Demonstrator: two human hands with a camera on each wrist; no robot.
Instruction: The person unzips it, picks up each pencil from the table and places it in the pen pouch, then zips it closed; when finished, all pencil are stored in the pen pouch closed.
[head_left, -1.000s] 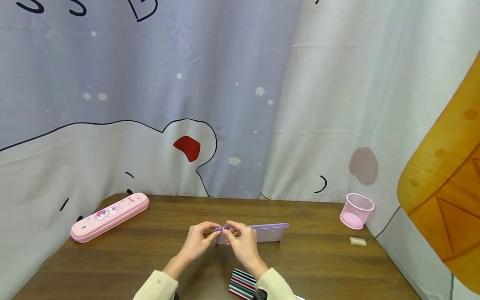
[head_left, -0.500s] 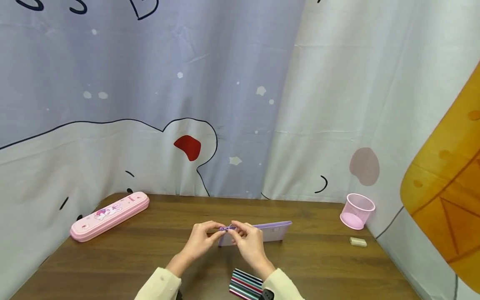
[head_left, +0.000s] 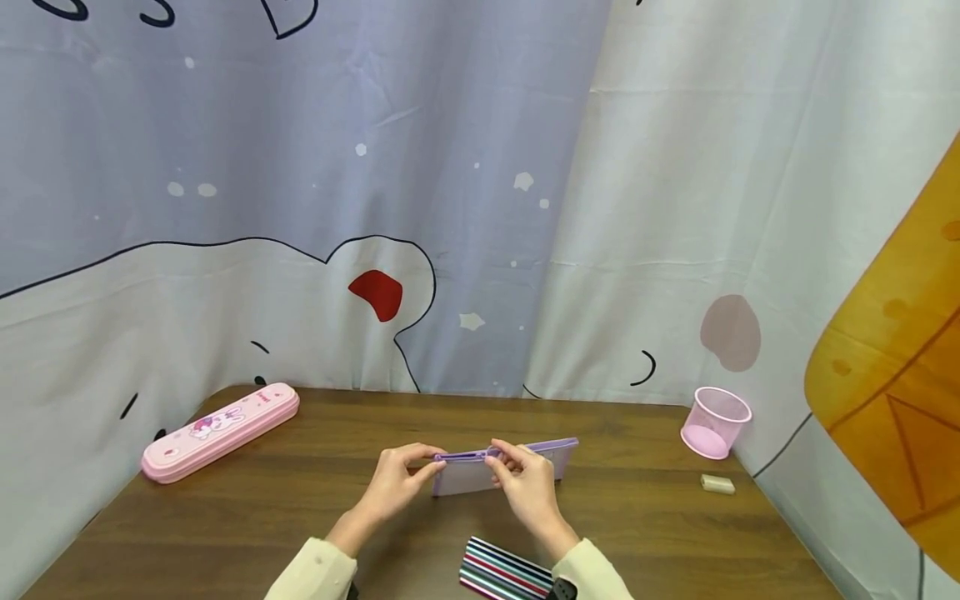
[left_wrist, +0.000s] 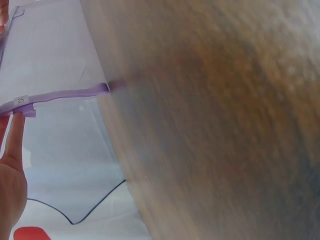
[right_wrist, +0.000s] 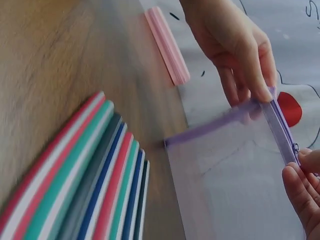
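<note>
A translucent zip pouch point(head_left: 467, 478) with purple edging stands upright on the table. My left hand point(head_left: 396, 482) pinches its top left corner between thumb and fingers. Farther right on the top edge, my right hand point(head_left: 528, 493) pinches at the zipper; the right wrist view shows the small zipper pull point(right_wrist: 296, 147) right by its fingertips. The purple zipper band point(right_wrist: 279, 129) runs straight between the two hands. In the left wrist view, a small white tag point(left_wrist: 21, 100) marked 25 sits on the purple side edge.
Several striped pencil-like sticks point(head_left: 502, 571) lie side by side near my right sleeve. A pink pencil case point(head_left: 219, 433) with a rabbit print is at back left. At the right stand a pink cup point(head_left: 714, 425) and a small cream block point(head_left: 717, 484). A printed curtain hangs behind.
My right hand has slid right along the pouch's top edge, away from my left hand, uncovering more of the zipper. The left hand stays at the corner.
</note>
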